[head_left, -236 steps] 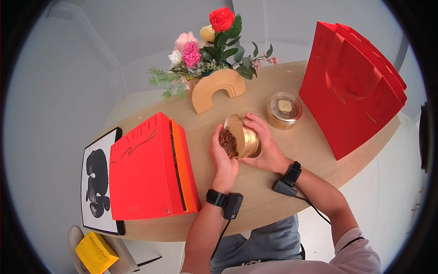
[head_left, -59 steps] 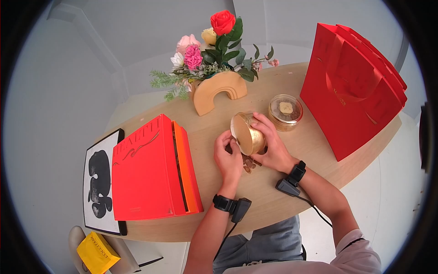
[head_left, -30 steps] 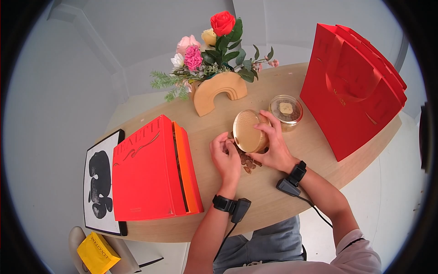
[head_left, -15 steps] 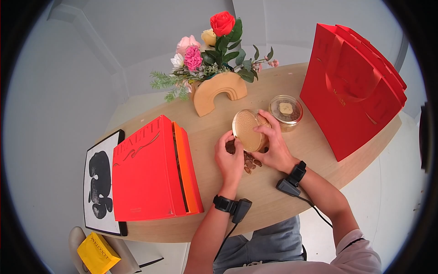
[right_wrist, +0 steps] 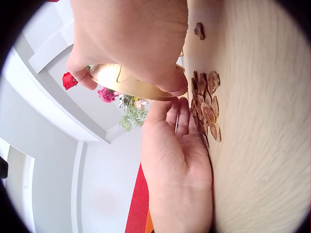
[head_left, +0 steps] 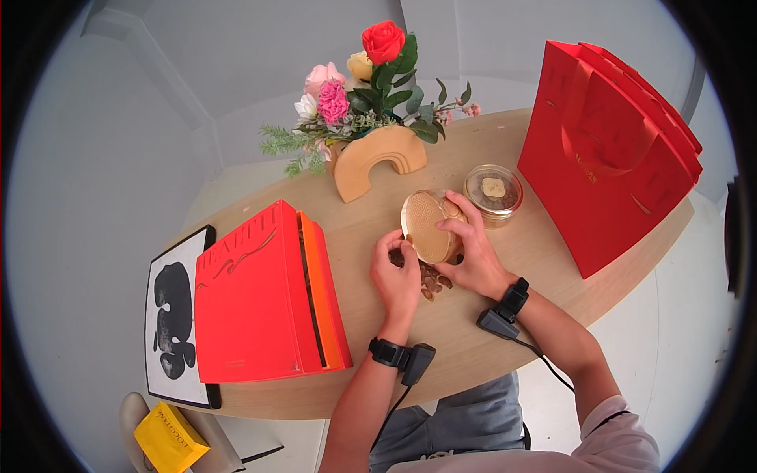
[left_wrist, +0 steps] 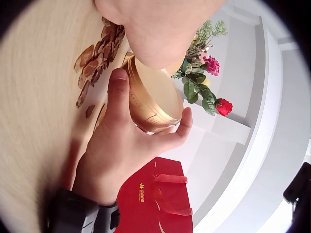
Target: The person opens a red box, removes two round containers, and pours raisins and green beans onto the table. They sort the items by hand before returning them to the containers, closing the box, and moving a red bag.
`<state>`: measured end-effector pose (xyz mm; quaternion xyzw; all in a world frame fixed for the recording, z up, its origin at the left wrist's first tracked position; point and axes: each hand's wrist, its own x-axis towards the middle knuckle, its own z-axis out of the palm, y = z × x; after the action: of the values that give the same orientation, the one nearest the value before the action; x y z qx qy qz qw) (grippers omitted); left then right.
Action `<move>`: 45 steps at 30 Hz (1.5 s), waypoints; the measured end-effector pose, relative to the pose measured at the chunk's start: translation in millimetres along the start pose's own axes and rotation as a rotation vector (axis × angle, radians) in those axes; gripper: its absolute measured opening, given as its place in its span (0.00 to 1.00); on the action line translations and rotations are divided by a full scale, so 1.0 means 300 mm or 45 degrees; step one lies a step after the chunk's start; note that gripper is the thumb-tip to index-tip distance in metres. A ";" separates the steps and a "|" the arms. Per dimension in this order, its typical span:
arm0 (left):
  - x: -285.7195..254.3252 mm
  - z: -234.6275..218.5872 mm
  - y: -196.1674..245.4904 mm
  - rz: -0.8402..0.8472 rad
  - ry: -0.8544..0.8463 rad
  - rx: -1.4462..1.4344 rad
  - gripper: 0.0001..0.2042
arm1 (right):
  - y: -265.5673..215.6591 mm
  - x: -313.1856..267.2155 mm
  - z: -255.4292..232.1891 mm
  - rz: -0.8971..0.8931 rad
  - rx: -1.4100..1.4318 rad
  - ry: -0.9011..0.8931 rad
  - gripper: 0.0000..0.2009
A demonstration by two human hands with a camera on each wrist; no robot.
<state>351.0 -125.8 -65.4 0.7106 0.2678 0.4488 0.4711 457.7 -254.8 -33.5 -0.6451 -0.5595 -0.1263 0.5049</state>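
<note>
A round golden tin (head_left: 430,227) is held tilted over the table, its mouth turned to the left and a dotted inner face showing. My right hand (head_left: 478,256) grips it from the right, thumb low and fingers on the upper side. At the tin's lower left rim is my left hand (head_left: 397,277), thumb against the edge and fingers bent behind it. I cannot tell whether it pinches anything. Reddish-brown dried slices (right_wrist: 206,109) lie heaped on the table under the tin, partly hidden by both hands in the head view.
A second golden tin with a clear lid (head_left: 494,193) stands behind my right hand. To the right rises a red paper bag (head_left: 603,158). Flowers in an arched wooden vase (head_left: 378,154) stand at the back. A red box (head_left: 252,303) overlaps a framed picture (head_left: 169,315) at left.
Slices that filled the tin's mouth several seconds ago now lie on the table. The tin has turned to face more upward. My left hand has shifted back to its rim within the last second.
</note>
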 end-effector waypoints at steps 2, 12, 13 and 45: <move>0.000 0.000 0.003 0.028 0.010 0.018 0.11 | -0.001 -0.001 0.000 0.004 0.002 0.000 0.42; 0.000 -0.014 0.013 0.013 -0.013 0.118 0.12 | -0.004 0.001 -0.003 0.040 0.024 -0.006 0.42; -0.001 -0.018 0.018 -0.001 -0.022 0.142 0.13 | -0.004 0.001 -0.003 0.045 0.026 -0.004 0.43; -0.001 -0.007 0.062 0.855 -0.743 0.827 0.25 | 0.056 -0.047 0.011 0.621 0.784 0.173 0.44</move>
<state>348.2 -132.9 -48.2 0.9608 0.0093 0.2529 0.1131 465.7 -258.4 -53.9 -0.5675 -0.3669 0.1286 0.7258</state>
